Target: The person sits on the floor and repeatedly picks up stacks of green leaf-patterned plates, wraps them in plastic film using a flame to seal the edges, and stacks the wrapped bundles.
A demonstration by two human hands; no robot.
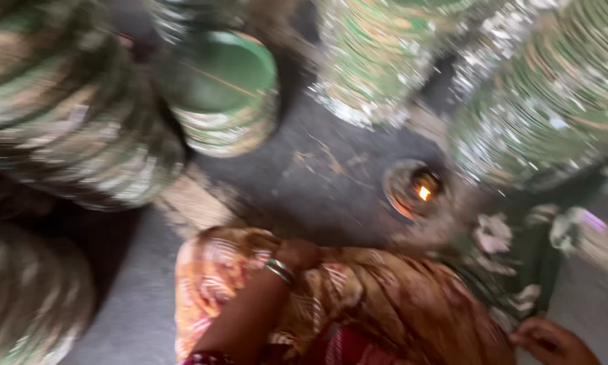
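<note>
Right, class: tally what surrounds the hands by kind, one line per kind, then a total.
Stacks of green bangles: 6 in view, blurred
Small lit lamp: 1
Hands: 2, left hand, right hand
Total: 9

A bangle-making workshop, worked at floor level. Tall stacks of green glittered bangles (385,61) crowd the dark floor (331,196) beyond the hands, more stacks (67,122) stand off to the left, and a small lamp with a live flame (415,189) burns between them.
</note>
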